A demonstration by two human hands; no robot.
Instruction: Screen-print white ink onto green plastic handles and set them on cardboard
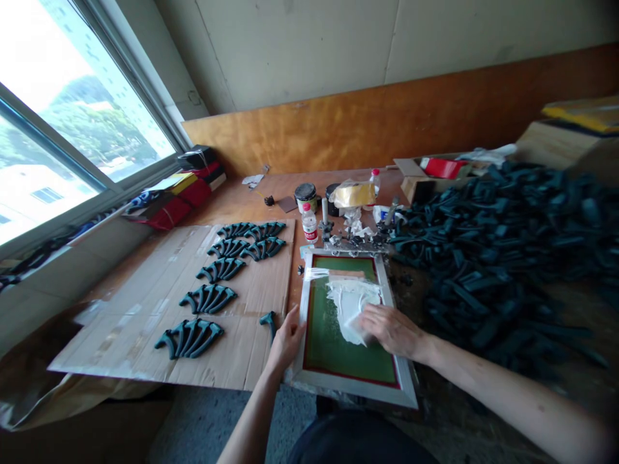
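Observation:
A framed printing screen (309, 380) with green mesh lies flat in front of me, smeared with white ink (351, 303). My right hand (394, 330) rests on the mesh at the lower edge of the white ink, fingers closed on something I cannot make out. My left hand (286, 341) grips the screen's left frame edge. A single dark teal plastic part (269, 320) lies just left of that hand.
Cardboard sheet (145, 348) at left carries several rows of dark teal parts (207, 298). A big heap of the same parts (503, 258) fills the right. Bottle (309, 223), ink cans (305, 195), rags and a clamp sit behind the screen. Window at far left.

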